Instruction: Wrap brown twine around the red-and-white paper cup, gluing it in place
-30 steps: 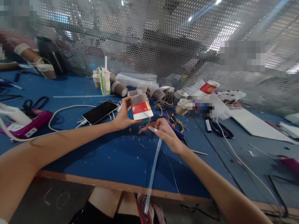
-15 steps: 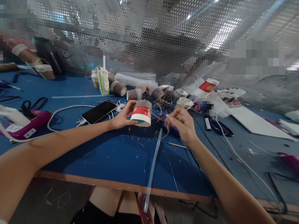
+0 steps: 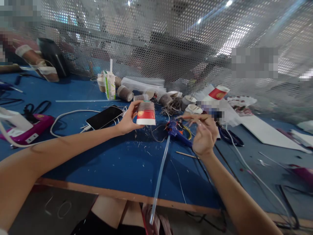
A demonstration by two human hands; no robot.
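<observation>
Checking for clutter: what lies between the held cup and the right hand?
Head view: a blue glue gun lies between cup and right hand.

right hand (image 3: pixel 204 135) drawn further right off the glue gun (image 3: pixel 178 132), paper cup (image 3: pixel 146 113) turned upright (in left hand (image 3: pixel 127 121))

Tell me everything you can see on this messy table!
cup: one, red and white, in left hand.
phone: one, black, on table beside cup.
glue gun: one, blue, on table near right hand.
glue stick: one, clear, behind glue gun, past table edge.
carton: one, white and green, far back.
scissors: one, dark, right of right hand.
table: one, blue, underneath everything.
left hand: one, fingers around cup.
right hand: one, fingers spread, beside glue gun.
</observation>
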